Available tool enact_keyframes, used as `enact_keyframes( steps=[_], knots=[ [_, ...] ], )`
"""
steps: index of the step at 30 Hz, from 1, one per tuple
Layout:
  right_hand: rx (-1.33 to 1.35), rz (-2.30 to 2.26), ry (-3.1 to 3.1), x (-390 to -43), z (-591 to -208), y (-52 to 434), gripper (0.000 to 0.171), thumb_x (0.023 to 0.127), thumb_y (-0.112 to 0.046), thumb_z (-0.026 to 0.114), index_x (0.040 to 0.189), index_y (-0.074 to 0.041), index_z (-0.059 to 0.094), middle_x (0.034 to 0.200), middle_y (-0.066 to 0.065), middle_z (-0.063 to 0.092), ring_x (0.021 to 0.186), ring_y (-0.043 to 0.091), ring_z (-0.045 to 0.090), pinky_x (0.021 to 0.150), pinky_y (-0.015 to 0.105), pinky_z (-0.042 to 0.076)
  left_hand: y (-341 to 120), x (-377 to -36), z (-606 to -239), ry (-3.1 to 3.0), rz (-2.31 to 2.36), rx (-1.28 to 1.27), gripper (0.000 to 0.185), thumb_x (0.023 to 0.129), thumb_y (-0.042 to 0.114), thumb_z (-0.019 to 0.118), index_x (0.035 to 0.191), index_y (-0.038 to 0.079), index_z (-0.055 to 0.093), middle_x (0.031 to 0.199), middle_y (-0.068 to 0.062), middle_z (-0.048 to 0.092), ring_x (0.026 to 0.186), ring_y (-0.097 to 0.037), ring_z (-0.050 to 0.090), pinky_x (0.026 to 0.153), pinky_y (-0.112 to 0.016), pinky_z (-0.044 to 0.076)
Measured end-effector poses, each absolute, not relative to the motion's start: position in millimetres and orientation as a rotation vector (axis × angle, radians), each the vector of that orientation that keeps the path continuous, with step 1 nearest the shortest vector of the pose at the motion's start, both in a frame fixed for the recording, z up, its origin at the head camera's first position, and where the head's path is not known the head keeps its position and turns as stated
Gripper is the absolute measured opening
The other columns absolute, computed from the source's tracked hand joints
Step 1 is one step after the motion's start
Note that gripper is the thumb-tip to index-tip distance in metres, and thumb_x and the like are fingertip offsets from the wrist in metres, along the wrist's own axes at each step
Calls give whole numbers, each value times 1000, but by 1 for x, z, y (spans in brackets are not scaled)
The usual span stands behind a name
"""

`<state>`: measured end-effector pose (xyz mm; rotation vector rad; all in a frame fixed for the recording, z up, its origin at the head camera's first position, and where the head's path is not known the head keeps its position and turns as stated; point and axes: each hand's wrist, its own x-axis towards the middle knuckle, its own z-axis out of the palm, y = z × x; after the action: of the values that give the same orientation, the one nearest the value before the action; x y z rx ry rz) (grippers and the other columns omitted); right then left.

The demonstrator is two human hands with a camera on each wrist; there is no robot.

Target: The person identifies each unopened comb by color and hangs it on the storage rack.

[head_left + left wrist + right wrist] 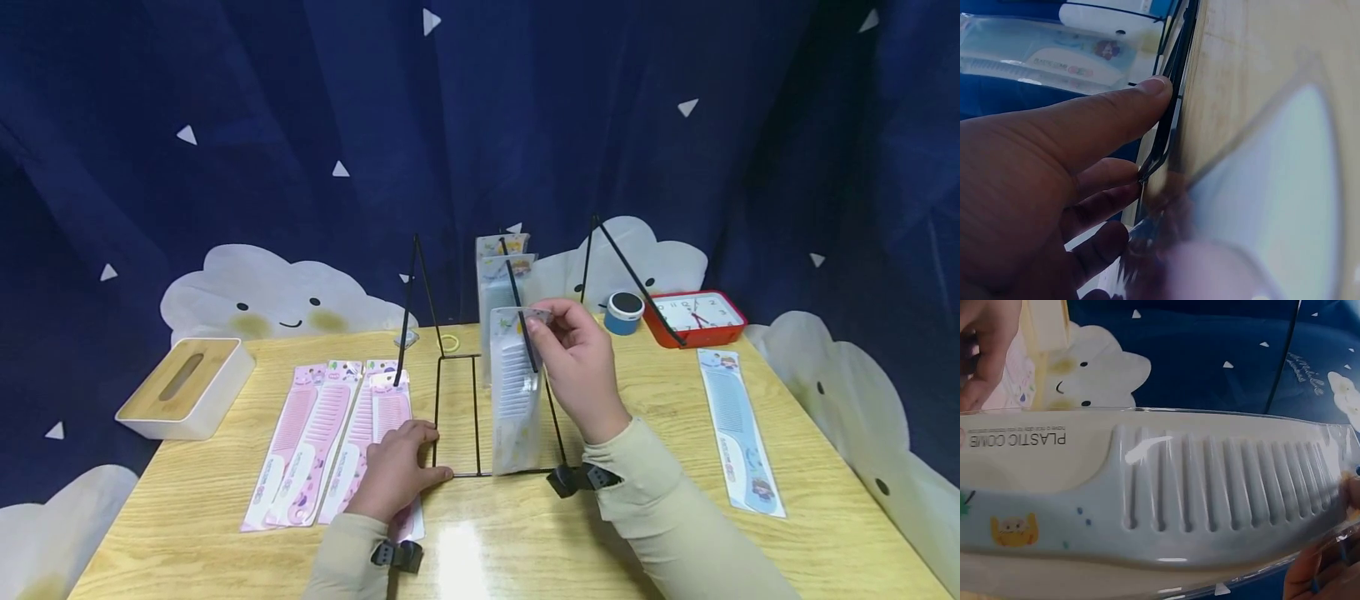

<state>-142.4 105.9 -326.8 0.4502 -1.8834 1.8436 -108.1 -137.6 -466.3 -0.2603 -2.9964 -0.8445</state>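
My right hand pinches the top edge of a clear-packaged light blue comb. The middle rod of a black wire rack crosses the front of that package's upper part; its hanging hole cannot be made out. Behind it on the same rod hang more packaged combs. In the right wrist view the wide-toothed comb fills the picture, with fingertips at its right end. My left hand grips the rack's front left base corner; in the left wrist view its thumb presses on the wire.
Several pink packaged combs lie left of the rack, one under the left hand. A blue packaged comb lies at the right. A tissue box, a blue speaker, a red clock and a yellow ring stand around.
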Motion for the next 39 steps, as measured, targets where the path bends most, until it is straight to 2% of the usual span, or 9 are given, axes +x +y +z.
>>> enact_keyframes(
  steps=[9,16,22,28,39],
  knots=[
    [448,1725,-1974,-167,-321,107,16,97,-3,65,112,1,64,88,11,58,73,18,50,64,24,43,-139,-109,-468,-2985,-852,-269,57,71,35,90,117,8,70,132,-2,62,116,-33,57,87,-53,37],
    [435,1746,-2016,-176,-315,108,19,98,-10,65,114,0,63,100,11,65,85,16,60,73,23,49,-139,-109,-468,-2988,-842,-273,57,71,36,89,118,8,70,132,-1,63,115,-32,57,86,-52,37],
    [405,1766,-2043,-176,-316,110,22,98,-13,66,116,-1,63,97,8,62,87,18,60,74,25,49,-139,-109,-469,-2985,-839,-274,57,71,36,90,117,9,70,131,-1,63,114,-31,58,85,-52,38],
    [335,1745,-2087,-180,-325,116,21,97,-11,66,114,0,62,102,11,65,93,15,62,80,26,48,-139,-109,-468,-2981,-833,-285,56,71,36,89,117,9,70,131,-1,63,114,-32,58,85,-52,39],
    [268,1624,-2139,-185,-341,146,21,97,-14,67,112,1,66,101,15,68,86,12,59,74,23,45,-139,-109,-467,-2988,-835,-277,56,72,36,89,117,9,70,132,-2,62,115,-33,58,86,-52,38]
  ],
)
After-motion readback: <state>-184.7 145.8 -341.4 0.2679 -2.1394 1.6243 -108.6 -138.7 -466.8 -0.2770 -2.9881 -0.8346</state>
